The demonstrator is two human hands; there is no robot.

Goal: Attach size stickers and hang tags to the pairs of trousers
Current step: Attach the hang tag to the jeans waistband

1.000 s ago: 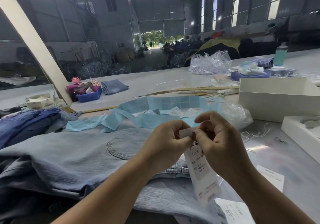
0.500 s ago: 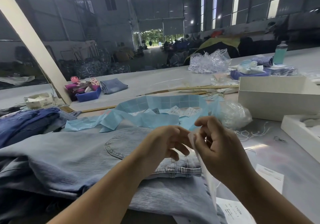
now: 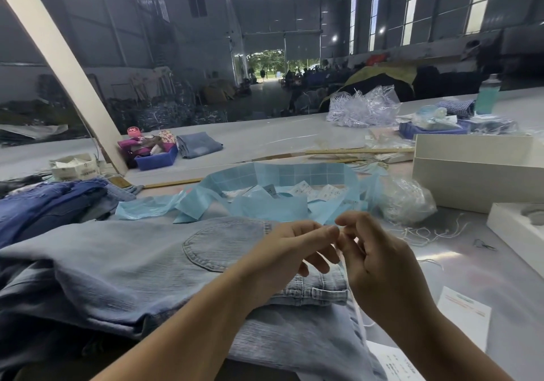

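Trousers (image 3: pixel 123 265): light denim, flat on the table (image 3: pixel 485 280), back pocket up.
Left hand (image 3: pixel 290 258): above the trousers' waistband, fingers pinching the tag's top edge.
Right hand (image 3: pixel 379 265): just right of the left hand, fingers curled on the same tag.
Tag (image 3: pixel 351 301): white, edge-on, hanging over the waistband.
Blue paper strips (image 3: pixel 265 195): behind the trousers.

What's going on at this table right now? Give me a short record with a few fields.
Setting: large workshop hall, long grey table
Garment: light blue jeans, back pocket up
Left hand: fingertips meet the right hand's at the tag's top
Right hand: pinches a white hang tag, seen edge-on
Behind the jeans: blue sticker backing strips
Right side: white boxes
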